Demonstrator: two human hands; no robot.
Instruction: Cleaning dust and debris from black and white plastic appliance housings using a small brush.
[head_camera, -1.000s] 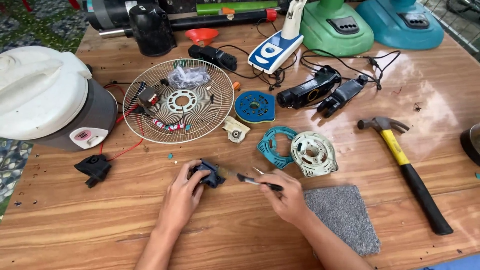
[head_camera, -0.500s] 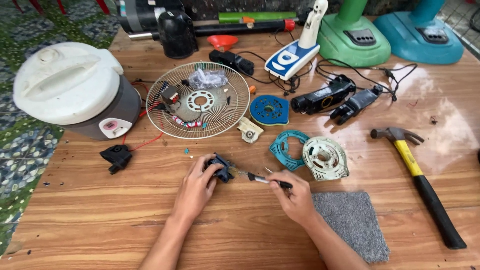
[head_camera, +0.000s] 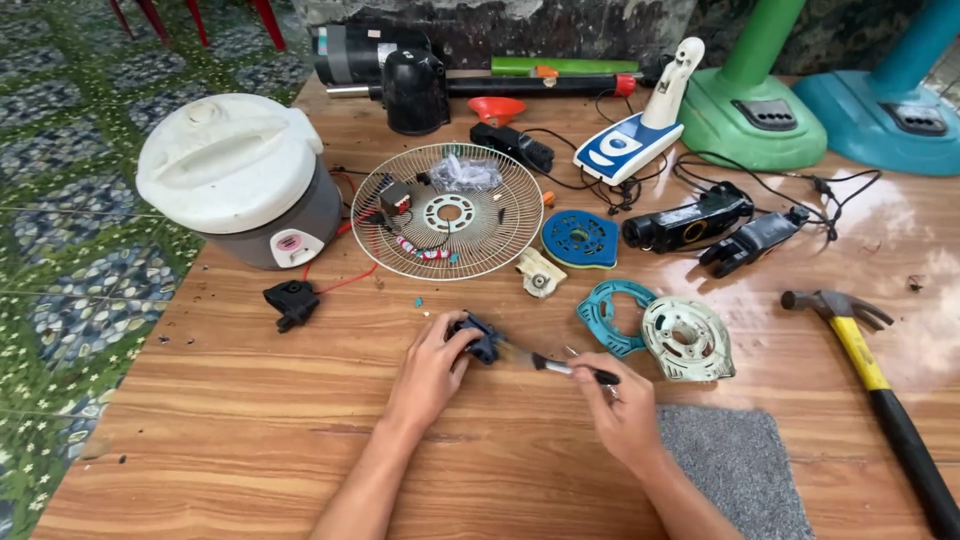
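Observation:
My left hand (head_camera: 432, 368) holds a small dark blue plastic part (head_camera: 482, 339) down on the wooden table (head_camera: 250, 440). My right hand (head_camera: 620, 412) grips a screwdriver with a black handle (head_camera: 570, 369); its shaft points left, with the tip at the blue part. Both forearms come in from the bottom edge.
A white rice cooker (head_camera: 240, 182) stands at the left, a white fan grille (head_camera: 447, 210) holding small parts behind the hands. Teal and cream round covers (head_camera: 660, 328), a hammer (head_camera: 875, 375), a grey cloth (head_camera: 735, 470), a black plug piece (head_camera: 290, 302) and fan bases (head_camera: 755, 115) lie around.
The camera view has shifted, so everything sits further right in the frame. My hands stay together on the blue part with the screwdriver tip still at it.

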